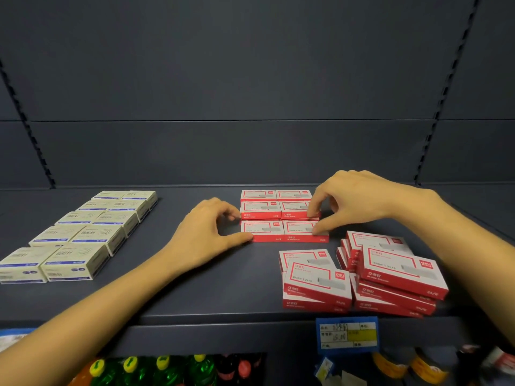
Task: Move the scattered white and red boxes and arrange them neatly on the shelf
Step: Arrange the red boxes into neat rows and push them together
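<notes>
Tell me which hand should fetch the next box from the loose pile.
Right. The right hand pinches the right end of the neat rows, with the loose pile just beside its forearm. The left hand pinches the rows' far end and would have to cross them.

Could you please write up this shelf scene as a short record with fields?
arranged boxes: six white and red boxes in a grid, two across and three deep, mid-way along the shelf
left hand: curled fingers and thumb against the grid's left edge
right hand: fingers and thumb pinching the grid's right edge
loose pile: more white and red boxes heaped unevenly, front right
white and blue boxes: two neat columns, left
price tag: blue, on the shelf's front edge
</notes>
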`<control>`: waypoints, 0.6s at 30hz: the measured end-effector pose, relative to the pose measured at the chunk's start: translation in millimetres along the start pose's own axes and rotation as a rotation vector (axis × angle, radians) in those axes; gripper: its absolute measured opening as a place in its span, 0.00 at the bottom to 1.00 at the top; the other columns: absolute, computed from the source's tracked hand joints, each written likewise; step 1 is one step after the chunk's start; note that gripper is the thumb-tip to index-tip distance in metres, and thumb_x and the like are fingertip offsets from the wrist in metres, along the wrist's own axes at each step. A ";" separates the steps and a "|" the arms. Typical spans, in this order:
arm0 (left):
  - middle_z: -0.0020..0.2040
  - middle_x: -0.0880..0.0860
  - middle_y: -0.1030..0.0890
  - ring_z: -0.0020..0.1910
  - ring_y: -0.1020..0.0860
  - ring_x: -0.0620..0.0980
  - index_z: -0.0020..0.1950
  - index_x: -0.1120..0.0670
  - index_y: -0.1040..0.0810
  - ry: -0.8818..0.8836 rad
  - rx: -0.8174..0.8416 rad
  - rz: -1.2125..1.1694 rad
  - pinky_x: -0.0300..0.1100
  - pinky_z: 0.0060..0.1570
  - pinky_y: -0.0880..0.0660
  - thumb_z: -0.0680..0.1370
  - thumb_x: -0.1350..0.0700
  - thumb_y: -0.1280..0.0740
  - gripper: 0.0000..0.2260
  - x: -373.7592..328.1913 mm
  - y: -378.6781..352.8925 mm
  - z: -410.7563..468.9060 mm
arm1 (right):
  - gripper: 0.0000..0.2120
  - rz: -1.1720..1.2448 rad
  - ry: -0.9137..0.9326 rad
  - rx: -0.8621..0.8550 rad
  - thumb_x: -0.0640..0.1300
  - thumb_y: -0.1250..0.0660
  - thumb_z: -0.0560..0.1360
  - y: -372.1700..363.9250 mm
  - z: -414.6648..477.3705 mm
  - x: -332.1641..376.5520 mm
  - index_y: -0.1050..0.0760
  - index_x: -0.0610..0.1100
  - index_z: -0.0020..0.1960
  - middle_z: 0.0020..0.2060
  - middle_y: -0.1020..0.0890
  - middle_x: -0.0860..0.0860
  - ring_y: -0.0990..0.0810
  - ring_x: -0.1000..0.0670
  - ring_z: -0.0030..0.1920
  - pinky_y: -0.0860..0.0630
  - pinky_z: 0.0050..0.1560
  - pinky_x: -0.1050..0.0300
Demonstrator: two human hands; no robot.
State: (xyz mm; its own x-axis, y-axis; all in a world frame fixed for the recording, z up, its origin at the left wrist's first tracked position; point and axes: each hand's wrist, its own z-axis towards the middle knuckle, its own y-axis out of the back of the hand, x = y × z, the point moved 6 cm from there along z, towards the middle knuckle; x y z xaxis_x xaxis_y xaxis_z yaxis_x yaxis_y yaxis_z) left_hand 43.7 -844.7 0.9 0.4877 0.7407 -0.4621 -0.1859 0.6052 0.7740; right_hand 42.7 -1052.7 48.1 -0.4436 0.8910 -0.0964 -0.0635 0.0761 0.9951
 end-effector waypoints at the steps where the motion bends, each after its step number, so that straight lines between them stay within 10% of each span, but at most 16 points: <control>1: 0.45 0.46 0.22 0.45 0.27 0.44 0.50 0.51 0.21 -0.035 -0.026 -0.022 0.35 0.45 0.33 0.67 0.46 0.27 0.15 -5.8 3.6 -2.6 | 0.17 0.036 0.006 -0.011 0.60 0.33 0.70 3.1 -3.8 0.1 0.22 0.55 0.55 0.50 0.23 0.61 0.29 0.63 0.36 0.38 0.33 0.69; 10: 0.48 0.40 0.20 0.52 0.24 0.40 0.52 0.47 0.19 -0.243 0.344 -0.303 0.29 0.51 0.29 0.64 0.40 0.28 0.20 -66.1 -12.8 -34.5 | 0.09 0.271 0.096 0.152 0.55 0.31 0.70 7.1 -30.5 18.8 0.22 0.57 0.50 0.45 0.22 0.66 0.22 0.65 0.44 0.25 0.44 0.66; 18: 0.44 0.43 0.21 0.48 0.24 0.43 0.50 0.50 0.19 -0.282 0.304 -0.295 0.29 0.49 0.31 0.67 0.46 0.27 0.14 -66.1 -8.1 -41.0 | 0.15 0.169 0.105 0.260 0.57 0.31 0.70 -2.2 -29.9 30.7 0.24 0.55 0.55 0.49 0.21 0.62 0.21 0.59 0.47 0.25 0.48 0.65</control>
State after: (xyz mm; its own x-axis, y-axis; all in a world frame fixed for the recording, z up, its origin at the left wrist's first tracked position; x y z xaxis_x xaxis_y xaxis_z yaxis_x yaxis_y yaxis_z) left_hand -22.0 -886.6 7.5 0.7014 0.4182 -0.5771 0.2304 0.6332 0.7389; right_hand 2.5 -1038.8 42.2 -0.5193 0.8506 0.0826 0.2432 0.0545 0.9685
